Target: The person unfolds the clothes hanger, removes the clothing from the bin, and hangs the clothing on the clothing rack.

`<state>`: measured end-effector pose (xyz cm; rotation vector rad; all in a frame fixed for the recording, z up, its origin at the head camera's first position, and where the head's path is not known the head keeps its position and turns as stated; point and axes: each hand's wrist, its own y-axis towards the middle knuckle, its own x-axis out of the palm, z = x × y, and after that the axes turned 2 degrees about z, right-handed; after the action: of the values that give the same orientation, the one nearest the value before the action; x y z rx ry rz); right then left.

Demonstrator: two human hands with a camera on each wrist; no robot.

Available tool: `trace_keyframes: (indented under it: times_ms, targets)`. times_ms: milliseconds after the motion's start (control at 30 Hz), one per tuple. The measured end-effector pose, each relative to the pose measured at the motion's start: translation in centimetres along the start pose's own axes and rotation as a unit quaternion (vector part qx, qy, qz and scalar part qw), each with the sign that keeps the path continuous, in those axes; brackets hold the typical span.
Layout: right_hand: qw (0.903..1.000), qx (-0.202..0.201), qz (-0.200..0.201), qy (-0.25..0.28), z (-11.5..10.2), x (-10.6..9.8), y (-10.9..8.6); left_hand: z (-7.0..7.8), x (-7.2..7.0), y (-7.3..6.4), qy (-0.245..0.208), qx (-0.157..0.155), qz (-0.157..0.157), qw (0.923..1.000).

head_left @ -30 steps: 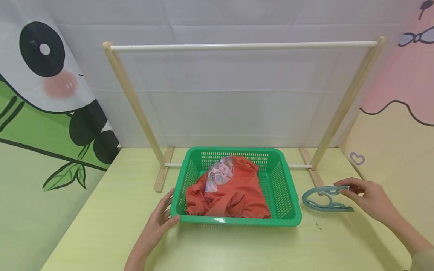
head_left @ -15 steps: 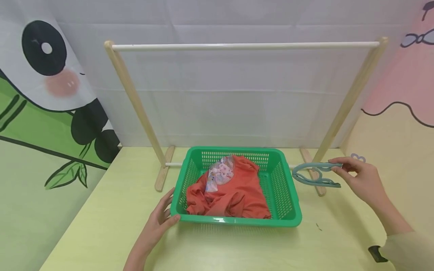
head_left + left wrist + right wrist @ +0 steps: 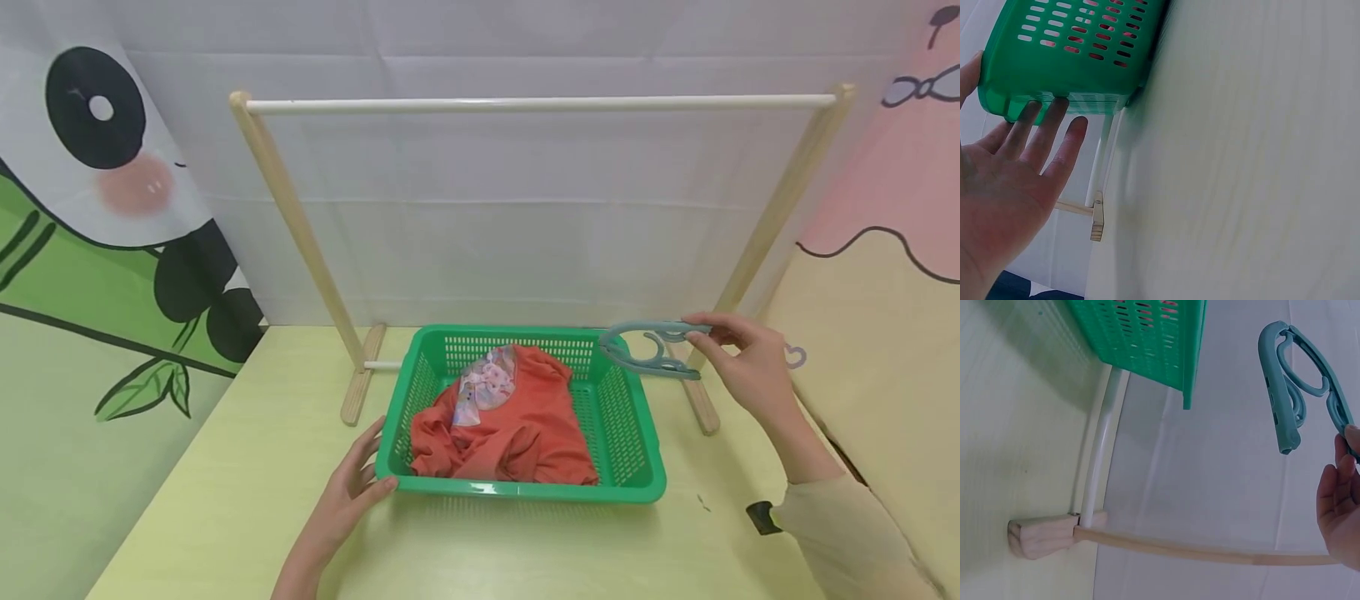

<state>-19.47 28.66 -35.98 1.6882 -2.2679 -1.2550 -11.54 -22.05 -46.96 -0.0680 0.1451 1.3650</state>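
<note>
In the head view, a green plastic basket stands on the table with a crumpled orange garment inside, a printed patch on it. My left hand rests at the basket's front left corner, thumb on the rim. The left wrist view shows the fingers of that hand fairly straight against the basket wall. Between thumb and fingers, my right hand pinches one arm of a folded blue-green clothes hanger, held up by the basket's back right corner. The right wrist view shows the hanger tip pointing away from the hand.
Behind the basket rises a drying rack with a white top bar and wooden posts. Its wooden foot is left of the basket. A pale curtain hangs behind, and patterned panels flank the table.
My right hand has lifted the hanger and carried it left and away from me, to above the basket's right side. The left hand and the basket stay put.
</note>
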Motion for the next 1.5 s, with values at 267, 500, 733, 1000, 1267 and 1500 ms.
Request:
trace_keyframes:
  times_ms: [267, 500, 733, 1000, 1267, 1500]
  targets:
    - [0.9991, -0.022, -0.004, 0.037, -2.0, 2.7, 0.9, 0.0, -0.1, 0.0, 0.003, 0.005, -0.002, 1.0]
    - [0.9973, -0.042, -0.001, 0.061, -4.9, 5.6, 1.7, 0.1, 0.0, -0.1, 0.005, 0.002, 0.0, 1.0]
    - [0.9942, -0.077, -0.013, 0.073, -7.6, 7.6, 1.3, 0.0, 0.0, 0.0, 0.007, 0.001, 0.0, 1.0]
    - [0.9914, -0.084, -0.013, 0.099, -10.0, 8.3, -0.3, 0.0, 0.1, -0.1, 0.009, -0.001, 0.005, 0.9999]
    - [0.9893, -0.079, 0.014, 0.122, -11.2, 8.2, -1.1, 0.1, 0.0, -0.1, 0.011, -0.001, 0.01, 0.9999]
    - [0.9904, -0.044, 0.008, 0.131, -12.0, 7.8, -2.6, 0.2, 0.1, -0.1, 0.009, 0.0, 0.003, 1.0]
